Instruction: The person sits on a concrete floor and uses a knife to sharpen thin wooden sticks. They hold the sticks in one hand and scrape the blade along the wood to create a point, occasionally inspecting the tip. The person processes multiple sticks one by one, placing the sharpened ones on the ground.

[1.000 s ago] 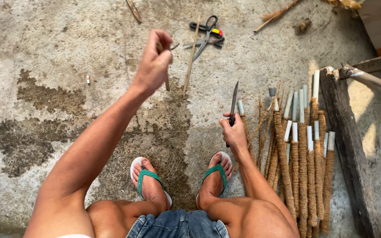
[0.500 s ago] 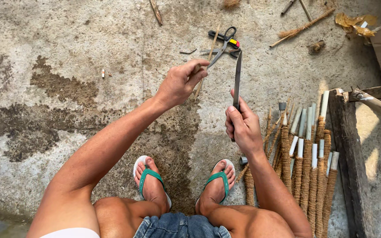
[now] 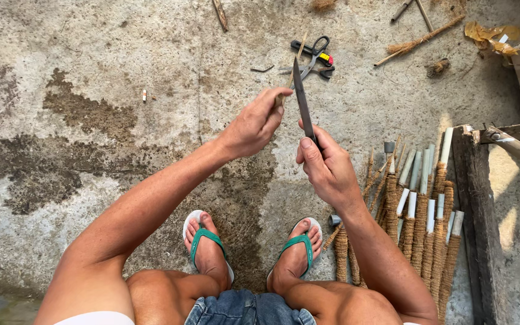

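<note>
My left hand (image 3: pixel 254 123) is closed on a thin wooden stick (image 3: pixel 290 75) that points up and away from me. My right hand (image 3: pixel 327 168) grips a knife (image 3: pixel 302 99) whose dark blade stands up beside the stick, close to my left fingers. Both hands hang over the concrete floor (image 3: pixel 91 72), above my feet in green flip-flops (image 3: pixel 207 239). To the right of my right arm lies a row of fibre-wrapped sticks (image 3: pixel 419 216) with pale ends.
Scissors (image 3: pixel 315 55) and small tools lie on the floor beyond my hands. Loose sticks (image 3: pixel 419 39) and dry scraps (image 3: pixel 489 31) lie at the top right. A dark wooden plank (image 3: pixel 482 229) runs along the right. A damp stain (image 3: pixel 61 156) marks the floor at left.
Both hands have come together in front of me. The left hand with the stick moved right and down; the right hand lifted the knife up beside the stick.
</note>
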